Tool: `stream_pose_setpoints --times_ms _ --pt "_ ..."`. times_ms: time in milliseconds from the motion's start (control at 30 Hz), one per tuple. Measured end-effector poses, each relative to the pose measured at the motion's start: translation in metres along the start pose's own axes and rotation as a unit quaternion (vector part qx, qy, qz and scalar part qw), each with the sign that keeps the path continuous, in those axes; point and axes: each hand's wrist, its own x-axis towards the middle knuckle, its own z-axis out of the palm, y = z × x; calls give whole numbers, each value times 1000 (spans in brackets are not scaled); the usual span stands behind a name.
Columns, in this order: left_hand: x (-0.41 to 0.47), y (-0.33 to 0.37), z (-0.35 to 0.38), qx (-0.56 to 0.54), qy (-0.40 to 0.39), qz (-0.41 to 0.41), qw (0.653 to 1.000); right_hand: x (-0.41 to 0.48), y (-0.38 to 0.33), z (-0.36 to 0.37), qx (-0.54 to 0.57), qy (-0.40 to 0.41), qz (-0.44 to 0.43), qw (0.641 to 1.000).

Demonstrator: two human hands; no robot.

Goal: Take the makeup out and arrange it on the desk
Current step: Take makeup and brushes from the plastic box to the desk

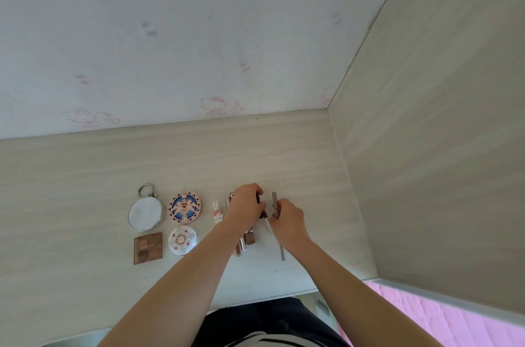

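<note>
A pale wood-grain desk (85, 176) fills the lower half of the view, closed off behind by a white wall with faint cartoon cats (216, 105) and on the right by a matching wood side panel (426, 147). Past the panel's lower edge lies a strip of pink fabric (426, 318).

The makeup lies in a loose row across the desk, and the round silver-rimmed mirror (145, 213) with its key ring marks the left end. Just right of the mirror lies a round compact with a blue and pink pattern (185, 208). In front of the mirror, toward the person, sits a square brown palette (148, 248), and right of that palette a round white compact with red dots (182, 240). Further right of the mirror lies a small white rabbit-shaped tube (217, 213), and beyond it a cluster of rose-gold lipstick tubes (246, 241), partly hidden under the left forearm.

The left hand (245, 206) hovers over the far end of that cluster, its fingers curled closed around a dark-tipped item I cannot identify. The right hand (288, 221) sits furthest right of the mirror, fingers pinched on a slim grey pencil (275, 200) whose tip points away from the person. A second grey pencil (282, 253) lies on the desk just below that hand, near its wrist.
</note>
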Motion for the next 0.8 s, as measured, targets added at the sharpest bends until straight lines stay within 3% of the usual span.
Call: stream_pose_setpoints --times_ms 433,800 --pt "4 -6 2 104 -14 58 993 -1 -6 3 -66 -20 -6 998" --pt "6 -6 -3 173 -1 48 984 -10 8 -11 -29 -14 -30 999"
